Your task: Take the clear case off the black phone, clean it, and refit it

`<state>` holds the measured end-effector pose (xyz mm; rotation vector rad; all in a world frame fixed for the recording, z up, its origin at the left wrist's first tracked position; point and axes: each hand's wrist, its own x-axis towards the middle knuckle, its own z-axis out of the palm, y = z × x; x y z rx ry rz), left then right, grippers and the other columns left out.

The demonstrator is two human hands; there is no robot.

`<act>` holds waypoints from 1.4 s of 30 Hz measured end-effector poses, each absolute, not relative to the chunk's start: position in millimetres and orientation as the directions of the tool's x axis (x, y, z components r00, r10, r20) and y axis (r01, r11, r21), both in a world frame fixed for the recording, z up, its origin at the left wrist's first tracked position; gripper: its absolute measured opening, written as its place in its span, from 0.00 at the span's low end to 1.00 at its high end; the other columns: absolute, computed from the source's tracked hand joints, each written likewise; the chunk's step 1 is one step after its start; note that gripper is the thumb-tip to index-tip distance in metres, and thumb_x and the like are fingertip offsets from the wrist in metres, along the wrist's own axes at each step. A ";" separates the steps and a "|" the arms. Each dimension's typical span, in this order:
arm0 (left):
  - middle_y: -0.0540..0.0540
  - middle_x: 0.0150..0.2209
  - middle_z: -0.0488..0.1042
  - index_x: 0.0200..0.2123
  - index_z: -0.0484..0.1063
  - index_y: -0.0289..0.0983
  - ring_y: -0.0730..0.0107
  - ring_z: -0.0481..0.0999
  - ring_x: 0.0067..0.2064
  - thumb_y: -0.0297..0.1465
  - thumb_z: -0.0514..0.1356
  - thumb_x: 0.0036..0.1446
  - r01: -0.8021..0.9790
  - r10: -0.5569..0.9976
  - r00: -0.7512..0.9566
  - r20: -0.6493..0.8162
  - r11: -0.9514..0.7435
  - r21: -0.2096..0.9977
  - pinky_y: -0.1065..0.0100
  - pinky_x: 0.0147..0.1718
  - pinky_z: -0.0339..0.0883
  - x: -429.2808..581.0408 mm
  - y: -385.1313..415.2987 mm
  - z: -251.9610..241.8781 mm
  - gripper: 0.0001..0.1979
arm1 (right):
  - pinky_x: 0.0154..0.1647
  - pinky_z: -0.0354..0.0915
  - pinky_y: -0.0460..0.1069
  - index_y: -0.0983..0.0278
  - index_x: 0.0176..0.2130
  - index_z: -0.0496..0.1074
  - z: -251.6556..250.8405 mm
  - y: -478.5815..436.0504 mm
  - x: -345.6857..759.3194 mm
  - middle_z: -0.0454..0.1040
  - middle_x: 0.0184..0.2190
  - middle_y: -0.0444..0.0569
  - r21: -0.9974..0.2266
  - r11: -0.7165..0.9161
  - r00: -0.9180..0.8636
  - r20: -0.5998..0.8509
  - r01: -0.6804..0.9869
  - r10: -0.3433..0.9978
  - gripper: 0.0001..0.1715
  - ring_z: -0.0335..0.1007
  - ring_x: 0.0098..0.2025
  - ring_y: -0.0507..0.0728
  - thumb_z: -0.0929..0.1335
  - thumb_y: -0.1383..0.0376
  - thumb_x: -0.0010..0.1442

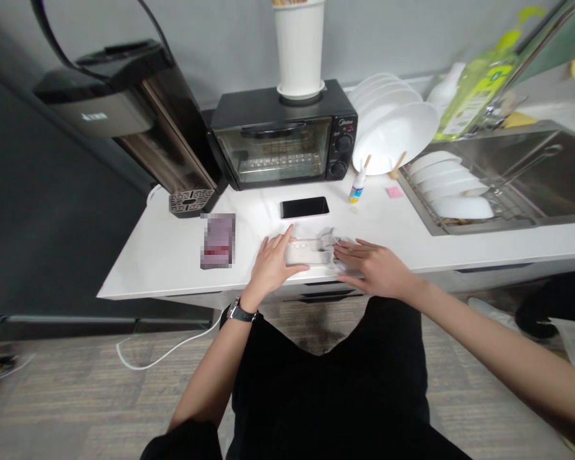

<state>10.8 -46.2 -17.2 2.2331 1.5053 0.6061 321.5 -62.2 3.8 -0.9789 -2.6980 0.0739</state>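
At the counter's front edge lies a pale, flat rectangular piece that looks like a phone case (309, 253). My left hand (271, 262) grips its left end, with the thumb along the near side and a finger at the far side. On its right end my right hand (376, 267) presses a crumpled white tissue (326, 239), fingers bunched over it and partly hiding it. Just behind the case rests a dark-screened phone (305, 207). A small spray bottle (358, 185) with a yellow and blue label stands farther right.
Behind are a black toaster oven (278, 140), a water dispenser (172, 128) and racked white plates (397, 134). A blurred-out purple packet (218, 241) lies left, a pink sticky note (393, 192) right. Bowls (453, 182) stand by the sink (531, 166). Another person's shoe (493, 312) shows at right.
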 end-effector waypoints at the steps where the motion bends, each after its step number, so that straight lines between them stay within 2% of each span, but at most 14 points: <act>1: 0.41 0.66 0.77 0.82 0.43 0.48 0.46 0.72 0.71 0.44 0.76 0.60 0.766 0.930 0.341 0.138 -0.359 0.533 0.38 0.78 0.47 11.2 -46.1 -16.6 0.59 | 0.74 0.69 0.67 0.67 0.67 0.75 5.3 -66.1 319.5 0.79 0.66 0.62 -0.159 0.774 -0.740 0.227 0.613 0.633 0.33 0.75 0.70 0.70 0.68 0.48 0.76; 5: 0.42 0.67 0.76 0.82 0.43 0.49 0.48 0.72 0.70 0.39 0.75 0.62 0.770 0.924 0.360 0.128 -0.372 0.519 0.39 0.78 0.48 11.7 -47.7 -11.9 0.56 | 0.77 0.65 0.65 0.64 0.70 0.73 -1.5 -60.0 273.7 0.75 0.69 0.60 -0.281 0.834 -0.816 0.214 0.476 0.537 0.36 0.71 0.73 0.67 0.69 0.45 0.75; 7: 0.41 0.67 0.75 0.82 0.43 0.50 0.49 0.73 0.70 0.38 0.73 0.63 0.778 0.923 0.363 0.127 -0.376 0.504 0.40 0.78 0.49 11.3 -48.7 -10.9 0.55 | 0.79 0.61 0.66 0.67 0.71 0.71 -7.4 -47.7 247.7 0.72 0.72 0.62 -0.303 0.841 -0.831 0.207 0.448 0.517 0.38 0.66 0.76 0.67 0.69 0.46 0.75; 9: 0.40 0.67 0.75 0.83 0.43 0.49 0.49 0.74 0.70 0.39 0.72 0.65 0.779 0.923 0.361 0.131 -0.376 0.501 0.41 0.77 0.51 10.8 -48.9 -11.6 0.54 | 0.80 0.59 0.67 0.71 0.71 0.70 -10.9 -36.1 234.9 0.70 0.72 0.66 -0.276 0.849 -0.837 0.201 0.451 0.510 0.39 0.65 0.77 0.68 0.70 0.47 0.75; 11: 0.39 0.68 0.74 0.82 0.43 0.48 0.48 0.73 0.70 0.42 0.72 0.64 0.777 0.927 0.351 0.133 -0.367 0.511 0.41 0.77 0.50 10.5 -48.5 -13.4 0.54 | 0.79 0.61 0.67 0.74 0.71 0.70 -11.7 -30.0 240.6 0.68 0.73 0.68 -0.231 0.855 -0.835 0.209 0.464 0.509 0.39 0.66 0.76 0.69 0.69 0.49 0.76; 15: 0.40 0.68 0.75 0.82 0.43 0.48 0.47 0.72 0.71 0.44 0.76 0.60 0.772 0.938 0.323 0.124 -0.337 0.538 0.40 0.78 0.48 11.4 -47.4 -15.2 0.58 | 0.75 0.66 0.70 0.70 0.71 0.71 -6.8 -41.1 290.0 0.71 0.71 0.65 -0.172 0.825 -0.791 0.235 0.538 0.565 0.34 0.70 0.73 0.70 0.67 0.52 0.78; 18: 0.42 0.66 0.77 0.82 0.45 0.48 0.47 0.72 0.71 0.43 0.76 0.59 0.764 0.941 0.320 0.109 -0.324 0.558 0.39 0.78 0.46 12.6 -47.1 -12.5 0.58 | 0.74 0.67 0.72 0.69 0.71 0.71 -0.9 -61.8 318.1 0.74 0.69 0.65 -0.161 0.782 -0.750 0.221 0.602 0.623 0.35 0.72 0.72 0.73 0.68 0.51 0.77; 22: 0.43 0.66 0.77 0.81 0.47 0.49 0.47 0.72 0.71 0.42 0.76 0.60 0.753 0.935 0.341 0.100 -0.335 0.567 0.39 0.79 0.45 12.7 -47.3 -8.2 0.56 | 0.77 0.65 0.70 0.70 0.71 0.72 -2.9 -73.6 300.3 0.75 0.69 0.65 -0.269 0.792 -0.769 0.209 0.549 0.604 0.37 0.71 0.72 0.73 0.70 0.49 0.74; 26: 0.41 0.67 0.75 0.82 0.48 0.49 0.49 0.73 0.70 0.39 0.74 0.61 0.760 0.932 0.348 0.102 -0.344 0.551 0.41 0.78 0.47 10.9 -48.0 -7.6 0.54 | 0.79 0.59 0.72 0.69 0.75 0.66 -14.0 -52.3 251.4 0.69 0.73 0.66 -0.383 0.823 -0.822 0.225 0.419 0.523 0.41 0.64 0.77 0.72 0.70 0.49 0.75; 30: 0.41 0.65 0.75 0.82 0.46 0.49 0.49 0.74 0.69 0.42 0.77 0.59 0.758 0.936 0.335 0.109 -0.336 0.559 0.41 0.78 0.48 10.4 -48.0 -10.2 0.58 | 0.77 0.61 0.73 0.72 0.74 0.66 -15.3 -34.9 243.0 0.65 0.74 0.70 -0.292 0.841 -0.820 0.232 0.455 0.524 0.41 0.66 0.76 0.74 0.70 0.50 0.75; 34: 0.41 0.65 0.76 0.81 0.47 0.48 0.48 0.72 0.70 0.45 0.77 0.58 0.764 0.944 0.308 0.122 -0.321 0.560 0.40 0.78 0.46 12.8 -47.3 -13.9 0.58 | 0.74 0.67 0.71 0.73 0.72 0.69 -6.0 -49.0 287.0 0.72 0.70 0.70 -0.156 0.780 -0.745 0.231 0.606 0.625 0.37 0.73 0.71 0.73 0.67 0.52 0.77; 36: 0.42 0.64 0.76 0.81 0.47 0.48 0.47 0.72 0.70 0.45 0.77 0.58 0.764 0.944 0.304 0.126 -0.321 0.559 0.39 0.78 0.46 14.1 -46.9 -14.6 0.58 | 0.72 0.70 0.70 0.72 0.71 0.71 -0.4 -62.8 305.5 0.74 0.68 0.69 -0.130 0.732 -0.701 0.221 0.668 0.678 0.35 0.75 0.69 0.73 0.67 0.51 0.77; 39: 0.43 0.63 0.77 0.81 0.48 0.48 0.47 0.73 0.69 0.45 0.77 0.58 0.764 0.941 0.316 0.125 -0.330 0.555 0.40 0.78 0.46 14.8 -46.7 -13.5 0.57 | 0.72 0.70 0.68 0.71 0.71 0.71 2.6 -77.9 301.1 0.76 0.68 0.68 -0.166 0.716 -0.686 0.209 0.678 0.697 0.39 0.75 0.69 0.72 0.68 0.47 0.76; 42: 0.42 0.65 0.76 0.81 0.49 0.48 0.48 0.72 0.69 0.42 0.74 0.61 0.770 0.937 0.327 0.123 -0.339 0.541 0.41 0.78 0.47 14.0 -47.5 -11.4 0.53 | 0.76 0.66 0.66 0.69 0.72 0.71 -2.3 -76.6 261.8 0.73 0.71 0.64 -0.262 0.757 -0.730 0.212 0.598 0.650 0.41 0.70 0.73 0.71 0.69 0.45 0.75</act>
